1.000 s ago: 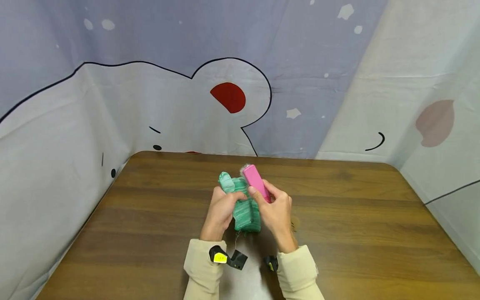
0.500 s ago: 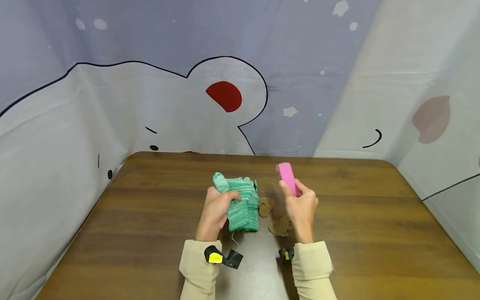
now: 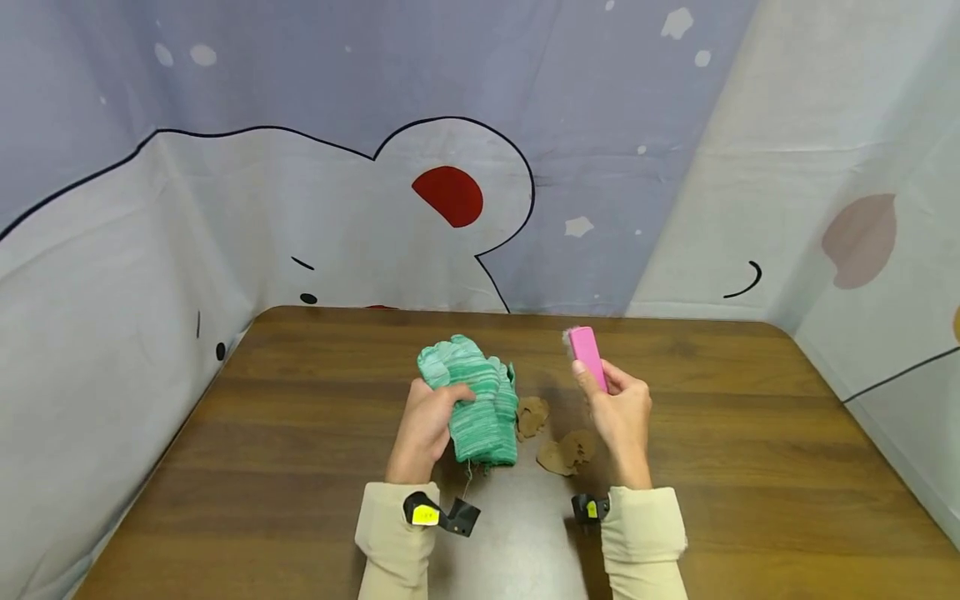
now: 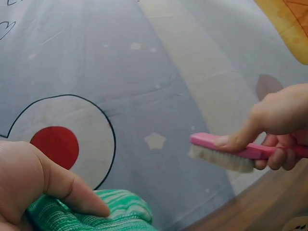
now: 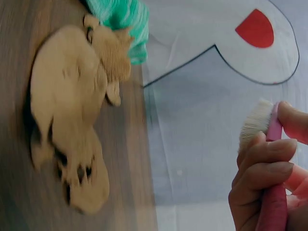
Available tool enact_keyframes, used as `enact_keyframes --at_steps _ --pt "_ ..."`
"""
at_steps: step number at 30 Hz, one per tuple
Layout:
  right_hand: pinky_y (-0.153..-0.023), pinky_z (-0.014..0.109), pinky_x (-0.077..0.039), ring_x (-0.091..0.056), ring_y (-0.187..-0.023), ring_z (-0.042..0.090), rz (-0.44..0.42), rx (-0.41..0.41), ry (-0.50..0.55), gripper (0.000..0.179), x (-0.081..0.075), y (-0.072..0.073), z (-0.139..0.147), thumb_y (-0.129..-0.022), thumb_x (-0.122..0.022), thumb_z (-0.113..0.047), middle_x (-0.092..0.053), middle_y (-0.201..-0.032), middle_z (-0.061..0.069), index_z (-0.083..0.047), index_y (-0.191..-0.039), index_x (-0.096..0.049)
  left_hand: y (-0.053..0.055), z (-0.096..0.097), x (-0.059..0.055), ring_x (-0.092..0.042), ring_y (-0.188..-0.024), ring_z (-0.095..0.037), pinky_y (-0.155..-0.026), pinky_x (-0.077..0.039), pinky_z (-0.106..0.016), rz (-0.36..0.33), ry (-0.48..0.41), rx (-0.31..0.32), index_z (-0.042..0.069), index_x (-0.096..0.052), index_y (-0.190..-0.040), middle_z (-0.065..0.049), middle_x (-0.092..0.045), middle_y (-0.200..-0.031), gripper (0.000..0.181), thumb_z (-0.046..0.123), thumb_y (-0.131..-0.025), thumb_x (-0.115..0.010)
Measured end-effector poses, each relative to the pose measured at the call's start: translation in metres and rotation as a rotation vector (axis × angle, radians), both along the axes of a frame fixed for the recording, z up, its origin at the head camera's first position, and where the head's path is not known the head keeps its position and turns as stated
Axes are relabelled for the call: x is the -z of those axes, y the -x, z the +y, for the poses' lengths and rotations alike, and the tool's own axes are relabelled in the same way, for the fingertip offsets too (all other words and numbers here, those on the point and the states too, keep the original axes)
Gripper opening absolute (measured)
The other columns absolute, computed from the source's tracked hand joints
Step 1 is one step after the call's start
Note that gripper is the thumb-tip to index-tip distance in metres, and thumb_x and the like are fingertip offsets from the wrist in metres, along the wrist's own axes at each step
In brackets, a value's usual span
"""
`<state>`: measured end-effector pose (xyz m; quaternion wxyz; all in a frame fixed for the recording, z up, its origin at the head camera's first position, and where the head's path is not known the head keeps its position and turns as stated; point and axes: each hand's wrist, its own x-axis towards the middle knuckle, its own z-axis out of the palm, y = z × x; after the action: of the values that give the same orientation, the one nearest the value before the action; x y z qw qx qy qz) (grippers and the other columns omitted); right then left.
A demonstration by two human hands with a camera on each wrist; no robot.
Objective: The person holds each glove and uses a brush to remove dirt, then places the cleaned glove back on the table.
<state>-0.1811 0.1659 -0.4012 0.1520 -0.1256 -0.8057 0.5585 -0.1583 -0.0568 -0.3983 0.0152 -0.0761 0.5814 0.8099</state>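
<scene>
My left hand [image 3: 426,421] grips green-and-white striped knitted gloves [image 3: 480,412], thumb on top of the cloth. A loose thread hangs from the cuff. In the left wrist view only part of the gloves [image 4: 122,207] shows below the thumb. To the right, my right hand [image 3: 624,417] holds a pink brush [image 3: 587,354] by its handle, apart from the gloves. Its pale bristles [image 5: 255,124] show in the right wrist view, with the fingers curled round the handle [image 5: 273,207].
Flat brown cut-out pieces [image 3: 576,452] lie on the wooden table [image 3: 300,433] between the hands; up close these brown pieces [image 5: 67,77] have irregular outlines and small holes. A printed cloth [image 3: 345,208] hangs behind the table.
The brush has moved right, away from the gloves, in my right hand. The brown pieces have come into sight. In my left hand the gloves have shifted, with more of their fingers showing.
</scene>
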Motion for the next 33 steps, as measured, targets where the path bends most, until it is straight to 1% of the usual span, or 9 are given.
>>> enact_keyframes --at_steps 6,11,13,17,19,21,24,27,33 --pt "-0.042 0.022 -0.046 -0.056 -0.044 0.008 -0.037 0.096 0.069 0.056 -0.002 -0.001 0.017 -0.077 -0.07 -0.046 -0.067 -0.072 0.008 -0.006 -0.116 -0.063 0.0 -0.009 0.005 -0.037 -0.108 -0.021 -0.091 -0.037 -0.034 -0.009 -0.072 0.062 -0.004 -0.03 -0.126 -0.011 -0.037 -0.125 0.056 -0.009 -0.076 -0.055" --pt "-0.041 0.018 -0.044 -0.056 -0.044 0.006 0.054 0.185 0.398 0.041 -0.002 -0.001 0.039 -0.083 -0.067 -0.031 -0.064 -0.062 -0.005 0.001 -0.106 -0.055 0.003 -0.015 0.009 -0.053 -0.096 -0.019 -0.085 -0.046 -0.033 -0.035 -0.114 0.078 0.002 -0.047 -0.117 -0.009 -0.053 -0.11 0.039 0.009 -0.083 -0.063" --pt "-0.043 0.019 -0.046 -0.059 -0.047 0.007 0.08 0.201 0.502 0.033 -0.001 0.0 0.05 -0.083 -0.068 -0.024 -0.066 -0.063 -0.003 -0.001 -0.098 -0.049 0.006 -0.021 0.011 -0.056 -0.096 -0.018 -0.085 -0.046 -0.033 -0.039 -0.119 0.068 0.004 -0.051 -0.115 -0.008 -0.057 -0.108 0.038 0.02 -0.084 -0.066" --pt "-0.051 0.022 -0.051 -0.063 -0.054 0.01 0.064 0.182 0.507 0.033 0.012 0.006 0.077 -0.079 -0.072 -0.016 -0.068 -0.068 0.002 -0.005 -0.096 -0.045 0.01 -0.037 0.018 -0.053 -0.099 -0.016 -0.089 -0.044 -0.032 -0.047 -0.111 0.058 0.005 -0.051 -0.117 -0.006 -0.055 -0.11 0.043 0.028 -0.083 -0.067" --pt "-0.054 0.022 -0.052 -0.064 -0.057 0.01 0.01 0.162 0.458 0.032 0.014 0.006 0.085 -0.08 -0.071 -0.012 -0.068 -0.069 0.001 -0.005 -0.096 -0.045 0.013 -0.046 0.022 -0.055 -0.097 -0.017 -0.087 -0.045 -0.033 -0.06 -0.099 0.069 0.004 -0.05 -0.119 -0.007 -0.056 -0.109 0.044 0.026 -0.084 -0.067" --pt "-0.052 0.023 -0.052 -0.064 -0.057 0.009 -0.066 0.153 0.333 0.03 0.014 0.005 0.09 -0.08 -0.071 -0.013 -0.067 -0.067 -0.002 -0.005 -0.096 -0.047 0.017 -0.056 0.028 -0.057 -0.093 -0.017 -0.084 -0.047 -0.033 -0.077 -0.041 0.09 0.002 -0.048 -0.12 -0.007 -0.056 -0.107 0.044 0.023 -0.085 -0.065" --pt "-0.053 0.024 -0.047 -0.06 -0.06 0.008 -0.182 0.147 0.023 0.026 0.01 -0.001 0.091 -0.081 -0.07 -0.019 -0.065 -0.066 -0.007 -0.005 -0.096 -0.053 0.024 -0.073 0.038 -0.058 -0.091 -0.015 -0.081 -0.048 -0.031 -0.095 0.079 0.111 -0.001 -0.048 -0.12 -0.007 -0.057 -0.106 0.042 0.019 -0.087 -0.064" --pt "-0.058 0.03 -0.04 -0.055 -0.07 0.019 -0.244 0.134 -0.235 0.027 0.015 0.0 0.093 -0.078 -0.071 -0.02 -0.065 -0.076 0.003 -0.004 -0.096 -0.059 0.028 -0.088 0.047 -0.055 -0.1 -0.018 -0.085 -0.046 -0.032 -0.106 0.17 0.096 -0.003 -0.047 -0.123 -0.011 -0.055 -0.114 0.039 0.014 -0.089 -0.059" --pt "-0.075 0.046 -0.041 -0.051 -0.094 0.041 -0.291 0.047 -0.392 0.025 0.021 0.006 0.091 -0.074 -0.066 -0.012 -0.061 -0.099 0.024 0.001 -0.095 -0.06 0.027 -0.1 0.049 -0.037 -0.123 -0.031 -0.099 -0.034 -0.044 -0.18 0.406 0.045 -0.009 -0.032 -0.134 -0.022 -0.038 -0.134 0.051 0.017 -0.093 -0.05"
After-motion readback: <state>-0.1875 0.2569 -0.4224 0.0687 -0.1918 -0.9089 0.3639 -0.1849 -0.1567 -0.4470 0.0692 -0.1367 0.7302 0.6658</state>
